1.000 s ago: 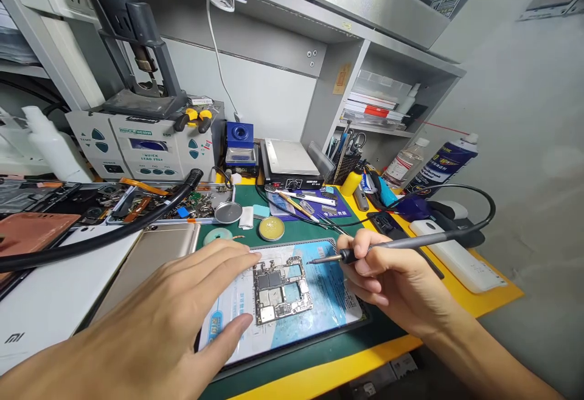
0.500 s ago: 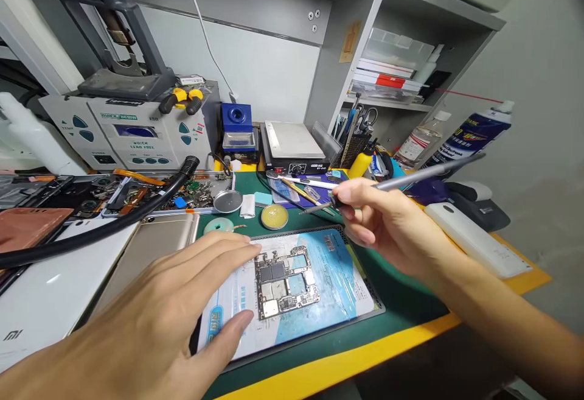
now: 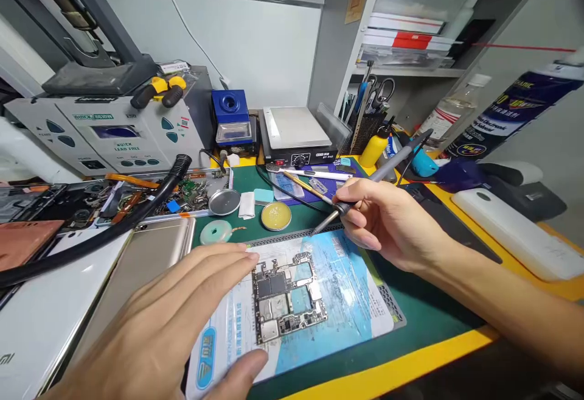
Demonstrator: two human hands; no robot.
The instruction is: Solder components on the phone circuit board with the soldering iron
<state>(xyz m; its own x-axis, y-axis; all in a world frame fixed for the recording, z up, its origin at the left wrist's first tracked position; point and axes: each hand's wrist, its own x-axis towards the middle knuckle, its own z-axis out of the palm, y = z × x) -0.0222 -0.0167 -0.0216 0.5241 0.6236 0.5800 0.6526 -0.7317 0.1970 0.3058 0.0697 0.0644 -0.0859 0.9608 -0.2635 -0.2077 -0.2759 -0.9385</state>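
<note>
My right hand [image 3: 387,214] pinches a soldering iron [image 3: 396,157] near its collar. Its metal tip points down and left, above the far edge of the blue and white sheet [image 3: 347,315]. On that sheet lies a phone circuit board [image 3: 276,287] with cut-out openings, and the tip is apart from it. My left hand [image 3: 177,315] is open, its fingers stretched out along the board's left side and its thumb spread near the lower left corner. I cannot tell whether its fingertips touch the board.
Behind the sheet stand an open tin of yellow paste [image 3: 275,216], a pale green spool [image 3: 216,232] and a metal lid [image 3: 224,202]. A hot air station [image 3: 114,129] is at back left, with its black hose [image 3: 132,220] crossing leftward. Phones [image 3: 132,278] lie left.
The iron's tip has come down closer to the sheet, and its handle is tilted more steeply. My left hand stays beside the board. The view has moved nearer the bench.
</note>
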